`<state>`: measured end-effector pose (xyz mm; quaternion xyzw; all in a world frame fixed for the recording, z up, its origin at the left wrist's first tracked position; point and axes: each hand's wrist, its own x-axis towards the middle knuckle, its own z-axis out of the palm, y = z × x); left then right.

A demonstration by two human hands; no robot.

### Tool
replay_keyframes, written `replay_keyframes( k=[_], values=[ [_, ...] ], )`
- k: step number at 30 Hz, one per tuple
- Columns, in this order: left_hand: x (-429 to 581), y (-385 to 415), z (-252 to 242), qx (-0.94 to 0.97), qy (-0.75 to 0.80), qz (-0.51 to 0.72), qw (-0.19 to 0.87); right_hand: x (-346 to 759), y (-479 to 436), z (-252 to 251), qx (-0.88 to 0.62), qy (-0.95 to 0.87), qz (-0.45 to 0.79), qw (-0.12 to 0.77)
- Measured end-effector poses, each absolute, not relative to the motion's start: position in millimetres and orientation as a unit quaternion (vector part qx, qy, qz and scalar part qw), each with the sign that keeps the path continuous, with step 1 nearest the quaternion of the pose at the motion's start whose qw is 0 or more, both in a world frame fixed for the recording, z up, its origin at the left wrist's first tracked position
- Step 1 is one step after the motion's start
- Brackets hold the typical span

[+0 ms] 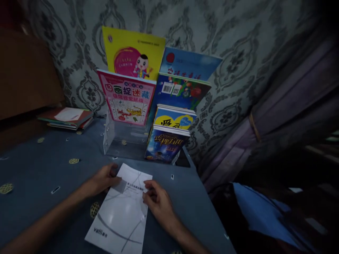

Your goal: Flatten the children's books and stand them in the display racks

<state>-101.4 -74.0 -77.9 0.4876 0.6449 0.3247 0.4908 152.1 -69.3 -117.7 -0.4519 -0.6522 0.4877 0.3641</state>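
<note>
On blue cloth [66, 176], white booklet [119, 213], left hand [103, 179] and right hand [158, 201] pinching its edges (scrolled wallpaper [235, 53] behind).

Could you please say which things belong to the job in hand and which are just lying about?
Job in hand:
white booklet, touched by left hand and right hand
probably the clear rack and its books

Lying about:
low book stack
blue item, too dim to identify

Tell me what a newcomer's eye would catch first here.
Probably the bright yellow book, at the back left of the clear stand, with the pink book in front and below it. Next, the white booklet in the foreground, between the person's left grip and right grip.
</note>
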Motion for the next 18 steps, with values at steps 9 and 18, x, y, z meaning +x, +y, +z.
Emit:
replay_keyframes(
  k=[9,18],
  values=[
    [-100,-84,-60,0.441,0.456,0.396,0.664,160,-64,-118,-0.500,-0.608,0.415,0.455],
    [-120,-82,-17,0.526,0.422,0.475,0.565,139,-58,-59,-0.372,-0.603,0.619,0.339]
  ],
)
